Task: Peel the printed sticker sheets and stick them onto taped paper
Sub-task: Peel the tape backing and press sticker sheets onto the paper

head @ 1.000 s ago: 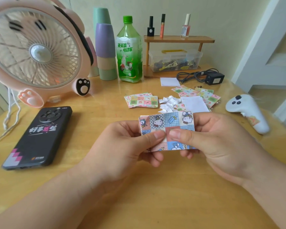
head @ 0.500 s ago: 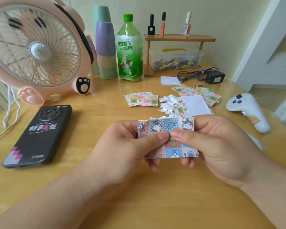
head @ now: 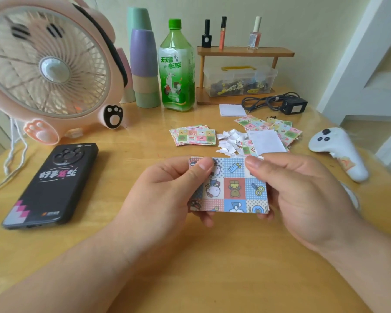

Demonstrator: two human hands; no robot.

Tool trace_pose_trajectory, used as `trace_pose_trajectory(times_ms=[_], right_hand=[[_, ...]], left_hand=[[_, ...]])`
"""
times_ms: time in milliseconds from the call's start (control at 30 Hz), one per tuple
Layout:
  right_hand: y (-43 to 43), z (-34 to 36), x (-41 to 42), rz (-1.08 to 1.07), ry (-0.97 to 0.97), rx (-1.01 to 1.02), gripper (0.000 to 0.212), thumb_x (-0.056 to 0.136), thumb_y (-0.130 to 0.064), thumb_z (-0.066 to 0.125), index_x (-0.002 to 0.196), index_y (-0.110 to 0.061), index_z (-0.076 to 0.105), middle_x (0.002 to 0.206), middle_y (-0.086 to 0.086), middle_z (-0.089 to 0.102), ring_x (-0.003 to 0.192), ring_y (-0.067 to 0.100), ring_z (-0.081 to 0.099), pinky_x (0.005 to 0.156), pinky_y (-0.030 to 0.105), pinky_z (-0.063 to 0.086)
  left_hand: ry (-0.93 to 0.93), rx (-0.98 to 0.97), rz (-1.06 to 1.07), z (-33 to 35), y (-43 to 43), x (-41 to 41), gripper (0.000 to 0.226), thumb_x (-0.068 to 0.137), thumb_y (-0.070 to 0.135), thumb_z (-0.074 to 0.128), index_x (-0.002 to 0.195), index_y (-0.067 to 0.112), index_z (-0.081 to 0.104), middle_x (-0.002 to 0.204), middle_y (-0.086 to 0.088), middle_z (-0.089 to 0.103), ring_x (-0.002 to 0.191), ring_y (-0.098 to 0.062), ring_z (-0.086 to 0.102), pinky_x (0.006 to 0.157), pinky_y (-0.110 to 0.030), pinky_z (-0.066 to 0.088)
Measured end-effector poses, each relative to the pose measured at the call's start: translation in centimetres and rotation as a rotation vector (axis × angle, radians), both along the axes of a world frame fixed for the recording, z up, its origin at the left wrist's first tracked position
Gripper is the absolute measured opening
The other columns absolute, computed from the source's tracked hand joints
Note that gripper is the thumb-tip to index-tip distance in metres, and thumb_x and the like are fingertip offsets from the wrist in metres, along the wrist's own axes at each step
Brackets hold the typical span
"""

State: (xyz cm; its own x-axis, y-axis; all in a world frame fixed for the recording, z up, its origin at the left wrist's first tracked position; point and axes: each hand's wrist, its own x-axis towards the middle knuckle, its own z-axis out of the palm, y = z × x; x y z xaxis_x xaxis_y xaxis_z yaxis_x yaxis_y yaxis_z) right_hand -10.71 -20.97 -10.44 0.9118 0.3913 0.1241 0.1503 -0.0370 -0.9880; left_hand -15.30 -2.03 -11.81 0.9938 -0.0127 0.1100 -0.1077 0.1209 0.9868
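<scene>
I hold a printed sticker sheet (head: 234, 188) with cartoon squares in red, blue and pink above the wooden table. My left hand (head: 167, 193) pinches its upper left corner with the thumb on top. My right hand (head: 303, 195) pinches its upper right corner, fingers behind the sheet. Beyond it lie a stack of sticker sheets (head: 195, 136), a pile of white peeled scraps (head: 229, 141), a white paper piece (head: 266, 142) on more printed sheets (head: 278, 127), and a small white pad (head: 233, 110).
A black phone (head: 52, 184) lies at the left, a pink fan (head: 48, 68) behind it. Stacked cups (head: 143, 62), a green bottle (head: 177, 66), a wooden shelf (head: 244, 51) with a clear box, a black adapter (head: 294, 105) and a white controller (head: 339, 152) ring the far and right side.
Both thumbs have slid apart from the sheet's middle to its upper corners, uncovering the printed squares. The sheet sits slightly lower.
</scene>
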Motion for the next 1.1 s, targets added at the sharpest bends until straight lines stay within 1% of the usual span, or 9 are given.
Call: trace_pose_trajectory(times_ms=[100, 267, 433, 500, 633, 733, 800, 900, 1100], right_hand=[[0.0, 0.0, 0.0, -0.010, 0.002, -0.010, 0.046, 0.085, -0.036, 0.060, 0.079, 0.009, 0.065, 0.072, 0.041, 0.053, 0.054, 0.030, 0.050, 0.044, 0.030, 0.039], [-0.1, 0.0, 0.3, -0.025, -0.105, -0.097, 0.050, 0.088, -0.034, 0.072, 0.064, 0.006, 0.055, 0.053, 0.025, 0.045, 0.046, 0.020, 0.046, 0.045, 0.025, 0.038], [-0.6, 1.1, 0.6, -0.062, -0.253, -0.229, 0.053, 0.085, -0.035, 0.067, 0.053, 0.003, 0.048, 0.051, 0.022, 0.036, 0.050, 0.015, 0.031, 0.048, 0.021, 0.027], [-1.0, 1.2, 1.0, -0.054, -0.251, -0.276, 0.057, 0.087, -0.037, 0.069, 0.055, 0.004, 0.045, 0.049, 0.016, 0.031, 0.050, 0.017, 0.029, 0.049, 0.026, 0.026], [-1.0, 1.1, 1.0, -0.091, -0.160, -0.216, 0.021, 0.091, -0.018, 0.071, 0.075, -0.005, 0.074, 0.048, 0.010, 0.061, 0.039, 0.018, 0.050, 0.043, 0.021, 0.039], [-0.7, 1.2, 0.6, -0.006, 0.063, 0.074, 0.018, 0.091, 0.006, 0.060, 0.088, -0.002, 0.076, 0.077, 0.023, 0.074, 0.064, 0.033, 0.074, 0.045, 0.027, 0.053], [-0.7, 1.4, 0.5, 0.055, 0.177, 0.222, 0.020, 0.082, 0.003, 0.056, 0.088, 0.008, 0.075, 0.089, 0.031, 0.073, 0.078, 0.043, 0.075, 0.051, 0.034, 0.059], [-0.4, 1.3, 0.5, 0.020, 0.189, 0.232, 0.027, 0.077, -0.007, 0.062, 0.099, 0.007, 0.071, 0.086, 0.029, 0.073, 0.074, 0.044, 0.074, 0.050, 0.035, 0.059], [0.0, 1.7, 0.3, -0.005, 0.211, 0.070, 0.089, 0.069, -0.007, 0.071, 0.149, -0.027, 0.037, 0.080, 0.027, 0.074, 0.068, 0.039, 0.074, 0.052, 0.031, 0.059]], left_hand=[[0.003, -0.049, -0.001, 0.0, 0.1, -0.1, 0.039, 0.091, 0.033, 0.061, 0.082, -0.003, 0.075, 0.080, -0.026, 0.071, 0.057, -0.030, 0.055, 0.050, -0.033, 0.050], [0.014, -0.079, 0.024, 0.6, 0.0, -0.5, 0.042, 0.091, 0.038, 0.056, 0.068, 0.008, 0.075, 0.063, -0.024, 0.061, 0.046, -0.028, 0.051, 0.043, -0.029, 0.044], [0.024, 0.245, 0.157, 1.1, 0.5, -0.3, 0.044, 0.090, 0.046, 0.070, 0.061, 0.013, 0.066, 0.051, 0.002, 0.042, 0.046, -0.014, 0.027, 0.045, -0.024, 0.023], [-0.012, 0.295, 0.232, 1.6, 0.9, -0.2, 0.024, 0.087, 0.035, 0.074, 0.069, 0.019, 0.077, 0.041, 0.015, 0.041, 0.040, -0.004, 0.031, 0.041, -0.015, 0.026], [-0.028, 0.280, 0.191, 2.1, 1.2, -0.4, 0.019, 0.083, 0.033, 0.072, 0.086, 0.018, 0.083, 0.045, 0.010, 0.057, 0.039, -0.004, 0.045, 0.044, -0.014, 0.037], [0.043, 0.045, 0.053, 1.7, 1.0, -0.4, 0.028, 0.074, 0.033, 0.078, 0.088, 0.009, 0.081, 0.080, -0.014, 0.076, 0.056, -0.026, 0.069, 0.052, -0.029, 0.056], [0.060, -0.086, 0.082, 1.4, 0.6, -0.3, 0.027, 0.070, 0.027, 0.079, 0.083, 0.003, 0.080, 0.086, -0.020, 0.076, 0.063, -0.029, 0.073, 0.056, -0.032, 0.060], [0.065, -0.151, 0.178, 1.5, 0.5, -0.1, 0.028, 0.065, 0.013, 0.077, 0.090, 0.000, 0.072, 0.076, -0.023, 0.074, 0.058, -0.028, 0.072, 0.054, -0.030, 0.059], [0.024, -0.027, 0.243, 2.1, 0.6, 0.1, 0.057, 0.065, 0.013, 0.080, 0.109, 0.011, 0.045, 0.069, -0.023, 0.071, 0.050, -0.032, 0.068, 0.051, -0.036, 0.057]])
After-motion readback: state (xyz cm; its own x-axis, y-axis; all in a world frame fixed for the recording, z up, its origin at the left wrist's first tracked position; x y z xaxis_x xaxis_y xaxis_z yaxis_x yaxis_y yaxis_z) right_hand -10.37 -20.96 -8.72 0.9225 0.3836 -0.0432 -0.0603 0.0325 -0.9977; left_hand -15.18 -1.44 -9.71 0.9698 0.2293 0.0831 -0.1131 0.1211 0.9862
